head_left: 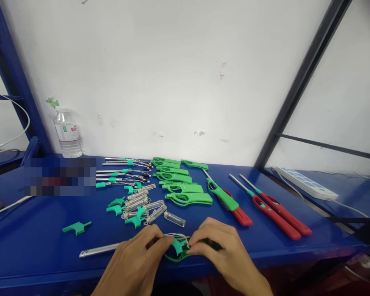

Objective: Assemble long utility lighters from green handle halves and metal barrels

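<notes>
L hand [138,255] & R hand [223,248] work at front edge of blue table [33,255], w/ a teal trigger [178,247] btwn them over a green shell [172,260]. L: thumb + index bent in, tips together on trigger's L side; looks like a pinch on it. R: thumb + index nearly meeting on white wire [187,243], prob. gripping it; other R fingers curled, can't tell if they also press the shell. Metal tube [98,250] sticks out L of the L hand, lying flat near the edge. Risks, my est.: (1) wire caught btwn trigger & shell, b/c it loops up loose above both; (2) wire pulled off its joint if R tugs hard, joint hidden by fingers; (3) trigger seated crooked if L tips slip, small part, little to hold; (4) tube swung or tipped out of line if L wrist knocks it; (5) drop over front edge, b/c work sits so near it. Also poss. mix-up: clear tanks [174,219] & spare triggers [77,227] lie loose just beyond the hands, a sleeve or knuckle could scatter them. Farther back: wired tubes [111,171] in a rough row, spare shells [189,199] next to them, red lighters [274,216] at R, well apart from hands, so low risk there.
</notes>
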The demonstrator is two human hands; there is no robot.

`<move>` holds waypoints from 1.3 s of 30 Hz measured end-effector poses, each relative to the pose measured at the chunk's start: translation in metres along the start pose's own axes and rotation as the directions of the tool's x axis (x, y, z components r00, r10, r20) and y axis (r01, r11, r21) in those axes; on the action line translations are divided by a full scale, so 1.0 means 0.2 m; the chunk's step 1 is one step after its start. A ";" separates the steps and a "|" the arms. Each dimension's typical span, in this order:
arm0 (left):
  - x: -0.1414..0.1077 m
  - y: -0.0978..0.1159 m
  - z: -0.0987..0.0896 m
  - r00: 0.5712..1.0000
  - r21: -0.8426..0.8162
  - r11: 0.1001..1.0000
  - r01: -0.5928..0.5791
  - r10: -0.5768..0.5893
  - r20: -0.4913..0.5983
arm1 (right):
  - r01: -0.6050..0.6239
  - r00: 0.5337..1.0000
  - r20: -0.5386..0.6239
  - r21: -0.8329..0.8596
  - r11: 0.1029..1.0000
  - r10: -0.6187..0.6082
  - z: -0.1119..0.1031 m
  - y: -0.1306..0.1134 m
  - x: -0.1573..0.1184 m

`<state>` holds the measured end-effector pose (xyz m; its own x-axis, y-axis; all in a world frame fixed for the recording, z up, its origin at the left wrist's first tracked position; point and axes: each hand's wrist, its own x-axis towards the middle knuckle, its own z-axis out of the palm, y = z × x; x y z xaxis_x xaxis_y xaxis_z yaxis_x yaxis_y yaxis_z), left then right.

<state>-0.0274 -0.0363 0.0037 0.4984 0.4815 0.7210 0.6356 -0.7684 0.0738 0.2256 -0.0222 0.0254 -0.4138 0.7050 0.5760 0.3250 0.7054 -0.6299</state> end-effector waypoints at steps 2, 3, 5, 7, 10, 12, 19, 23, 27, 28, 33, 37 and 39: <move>0.01 0.00 0.00 1.000 0.007 1.000 -0.006 0.006 0.000 | 0.010 1.000 0.000 0.000 1.000 -0.010 0.00 0.00 0.00; 0.01 0.00 0.00 1.000 0.010 1.000 -0.008 0.008 -0.001 | 0.014 1.000 0.001 0.001 1.000 -0.014 0.00 0.00 -0.01; 0.01 0.00 0.01 1.000 0.015 1.000 -0.013 0.013 -0.010 | 0.024 1.000 0.007 -0.001 1.000 -0.024 0.00 0.00 -0.01; 0.00 0.00 0.01 1.000 0.025 1.000 -0.009 0.009 -0.012 | 0.040 0.999 0.017 -0.004 0.999 -0.040 0.00 0.01 -0.01; -0.01 -0.01 0.02 1.000 0.042 0.999 -0.005 0.005 -0.003 | 0.062 0.998 0.029 -0.003 0.998 -0.062 0.00 0.02 -0.01; -0.01 0.00 0.02 1.000 0.051 0.999 -0.015 0.016 -0.006 | 0.073 0.997 0.036 0.001 0.997 -0.073 0.00 0.02 -0.01; -0.01 0.01 0.01 1.000 0.019 1.000 0.003 -0.003 0.008 | 0.061 0.997 0.046 -0.001 0.998 -0.061 0.00 0.03 -0.01; 0.01 0.01 0.01 0.999 -0.011 1.000 0.004 -0.004 -0.041 | 0.043 0.998 0.040 -0.008 0.999 -0.042 -0.01 0.01 -0.01; 0.04 0.01 -0.01 0.996 0.029 1.000 -0.012 0.014 -0.086 | 0.046 0.998 0.034 -0.030 0.998 -0.045 -0.01 0.00 -0.01; 0.05 0.01 -0.02 0.996 0.039 0.999 -0.018 0.021 -0.089 | 0.045 0.998 0.034 -0.032 0.998 -0.044 -0.01 0.00 -0.01; 0.06 0.01 -0.02 0.996 -0.021 1.000 -0.020 0.018 -0.091 | 0.024 0.999 0.032 -0.045 0.999 -0.022 0.00 0.01 -0.02; 0.06 0.00 -0.02 0.998 -0.041 0.999 -0.025 0.022 -0.064 | -0.004 0.999 0.033 -0.051 0.999 0.005 0.00 0.00 -0.02; 0.06 0.00 -0.02 0.998 -0.041 0.999 -0.032 0.030 -0.054 | -0.016 0.999 0.033 -0.053 0.998 0.018 0.00 0.00 -0.03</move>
<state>-0.0242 -0.0317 0.0147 0.4845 0.4344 0.7593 0.5942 -0.8005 0.0788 0.2280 -0.0261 0.0229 -0.4359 0.7144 0.5473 0.3765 0.6971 -0.6102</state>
